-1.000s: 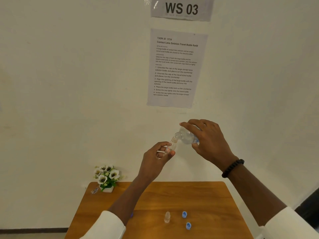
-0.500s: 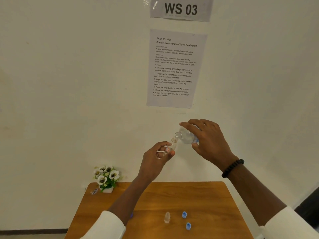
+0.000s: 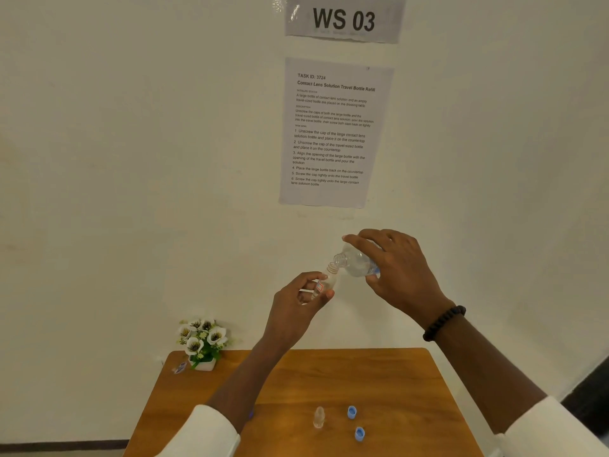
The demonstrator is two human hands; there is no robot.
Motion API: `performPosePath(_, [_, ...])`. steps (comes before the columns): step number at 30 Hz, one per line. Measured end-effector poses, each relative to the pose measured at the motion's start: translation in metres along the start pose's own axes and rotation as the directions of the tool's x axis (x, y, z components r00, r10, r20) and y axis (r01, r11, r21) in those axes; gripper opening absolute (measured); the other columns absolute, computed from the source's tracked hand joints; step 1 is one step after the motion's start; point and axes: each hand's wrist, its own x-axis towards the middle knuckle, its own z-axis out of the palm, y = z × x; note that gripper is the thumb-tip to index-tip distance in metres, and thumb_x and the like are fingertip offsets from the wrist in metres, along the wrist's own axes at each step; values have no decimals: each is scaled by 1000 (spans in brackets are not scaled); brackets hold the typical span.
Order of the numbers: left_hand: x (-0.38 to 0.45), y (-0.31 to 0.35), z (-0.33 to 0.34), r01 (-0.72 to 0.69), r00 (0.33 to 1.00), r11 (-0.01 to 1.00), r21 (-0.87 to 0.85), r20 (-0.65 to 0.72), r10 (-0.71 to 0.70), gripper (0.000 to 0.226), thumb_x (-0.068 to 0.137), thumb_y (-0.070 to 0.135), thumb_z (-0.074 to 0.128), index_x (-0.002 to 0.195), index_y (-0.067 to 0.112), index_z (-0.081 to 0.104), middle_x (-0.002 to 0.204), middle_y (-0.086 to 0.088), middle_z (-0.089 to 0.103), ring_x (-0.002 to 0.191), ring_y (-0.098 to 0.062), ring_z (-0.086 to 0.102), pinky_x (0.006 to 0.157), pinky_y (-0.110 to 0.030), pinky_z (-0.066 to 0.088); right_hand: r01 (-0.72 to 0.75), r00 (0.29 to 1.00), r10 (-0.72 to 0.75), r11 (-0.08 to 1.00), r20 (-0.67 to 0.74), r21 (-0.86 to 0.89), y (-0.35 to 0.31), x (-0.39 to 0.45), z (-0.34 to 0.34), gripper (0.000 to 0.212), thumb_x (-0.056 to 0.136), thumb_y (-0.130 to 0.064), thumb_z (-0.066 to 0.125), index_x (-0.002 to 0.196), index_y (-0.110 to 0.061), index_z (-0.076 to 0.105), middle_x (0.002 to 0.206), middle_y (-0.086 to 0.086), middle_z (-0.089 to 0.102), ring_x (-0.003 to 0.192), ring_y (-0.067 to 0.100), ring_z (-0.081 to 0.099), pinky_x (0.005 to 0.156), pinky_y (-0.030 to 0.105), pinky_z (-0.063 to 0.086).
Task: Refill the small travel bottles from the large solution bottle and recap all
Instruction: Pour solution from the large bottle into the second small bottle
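Pouring step here — the right hand grips the big bottle tipped mouth-down onto the little bottle pinched in the left hand, both held up above the table. Another small bottle and 2 blue caps wait below — next probably means leveling the big one without dripping.

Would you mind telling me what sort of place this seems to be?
Probably a staged data-collection workstation, not a home: a "WS 03" sign and a printed task sheet are stuck on the bare wall above a small wooden table.
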Motion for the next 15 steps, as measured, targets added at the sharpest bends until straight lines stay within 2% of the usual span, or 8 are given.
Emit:
performPosePath(10, [0, 0, 0, 1, 1000, 1000, 11, -3, -1, 29, 84, 36, 71, 108, 41, 56, 102, 19, 64, 88, -4, 65, 71, -8, 51, -5, 1000, 5, 1000, -3, -8, -1, 0, 1, 80, 66, -19, 89, 135, -31, 50, 130, 1, 60, 113, 29, 59, 98, 50, 45])
performPosePath(15, [0, 2, 0, 1, 1000, 1000, 0, -5, -1, 28, 82, 39, 71, 104, 46, 56, 100, 20, 65, 86, -4, 66, 70, -9, 51, 1, 1000, -1, 1000, -10, -11, 0, 0, 0, 82, 65, -19, 90, 135, -31, 49, 130, 1, 60, 113, 30, 59, 97, 50, 46])
